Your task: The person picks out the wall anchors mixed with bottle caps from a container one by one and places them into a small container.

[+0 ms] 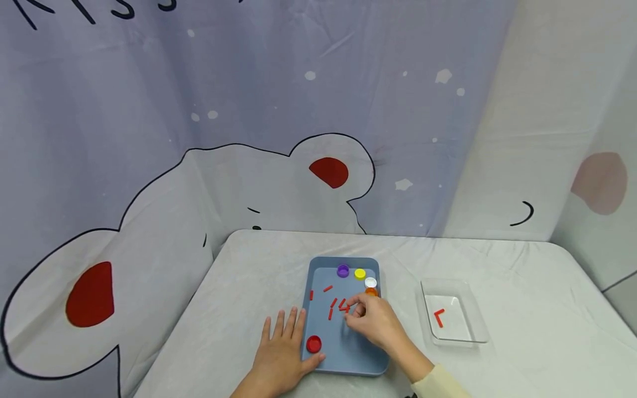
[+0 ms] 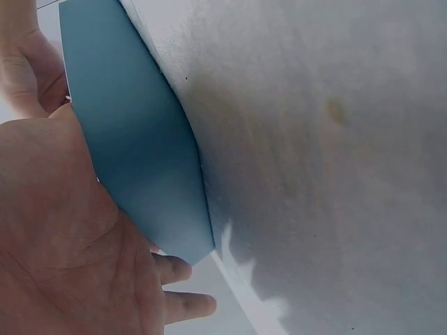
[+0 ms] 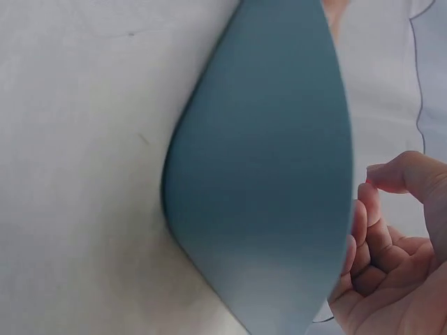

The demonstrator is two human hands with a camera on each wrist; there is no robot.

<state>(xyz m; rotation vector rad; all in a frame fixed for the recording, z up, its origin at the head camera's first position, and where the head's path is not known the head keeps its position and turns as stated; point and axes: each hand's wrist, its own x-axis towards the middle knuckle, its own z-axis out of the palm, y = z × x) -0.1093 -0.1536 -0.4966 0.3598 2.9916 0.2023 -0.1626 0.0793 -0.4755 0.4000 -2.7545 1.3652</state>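
Note:
A blue-grey tray (image 1: 348, 356) lies in front of me with several short red sticks (image 1: 330, 314) scattered about its middle. My right hand (image 1: 380, 326) reaches over the tray's right side, thumb and index finger pinched together. In the right wrist view, a bit of red shows between those fingertips, a small red stick (image 3: 369, 182). My left hand (image 1: 280, 356) rests at the tray's left edge, fingers spread and straight, its thumb over the rim near a red round cap (image 1: 314, 344). The tray's blue side (image 2: 133, 118) fills much of the left wrist view beside that palm.
Along the tray's far right sit a purple cap (image 1: 343, 271), a yellow cap (image 1: 360, 274), a white cap (image 1: 370, 282) and an orange cap (image 1: 371, 291), partly behind the right hand. A clear box (image 1: 479, 326) to the right holds red sticks (image 1: 438, 317) meeting at an angle.

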